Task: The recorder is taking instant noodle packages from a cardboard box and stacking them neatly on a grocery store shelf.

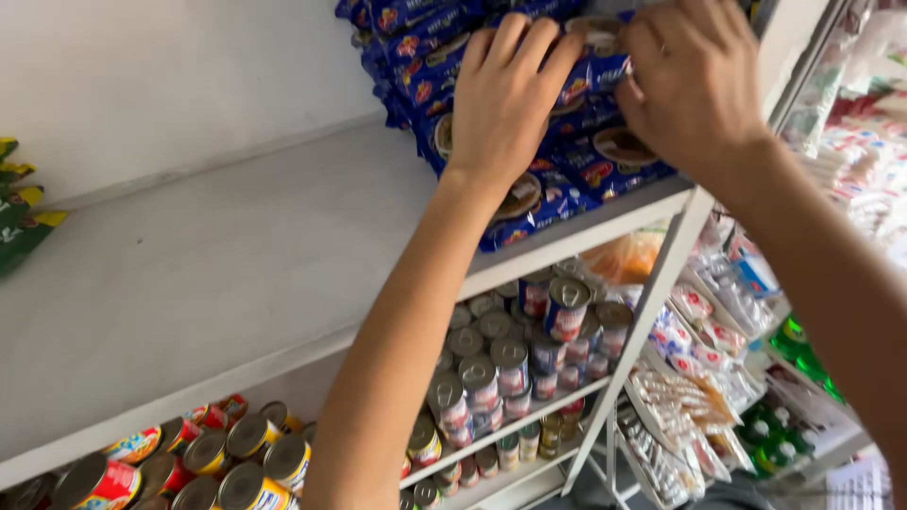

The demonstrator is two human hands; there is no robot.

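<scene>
Overhead, a person's two bare hands reached up to a stack of blue noodle packets (567,179) piled at the right end of a white shelf (217,274). The left hand (505,99) lay flat on the front of the stack, fingers together and stretched upward, palm pressed against the packets rather than closed around any one of them. The right hand (694,80) was just beside it, to the right and slightly higher, fingers curled over the top packets; whether it actually pinched one could not be told, since the fingertips were hidden behind the hand. The packets sat directly under and behind both hands, spilling a little over the shelf's front edge. Both forearms rose from the bottom of the view, the left one crossing in front of the lower shelves.

The rest of the white shelf, to the left of the stack, was bare, and a few green packets (19,208) showed at the far left edge. Below, a lower shelf held rows of small silver-topped tins (510,364), and further left lay larger cans with red and yellow labels (227,453). To the right hung strips of small sachets (690,406), well apart from the hands.
</scene>
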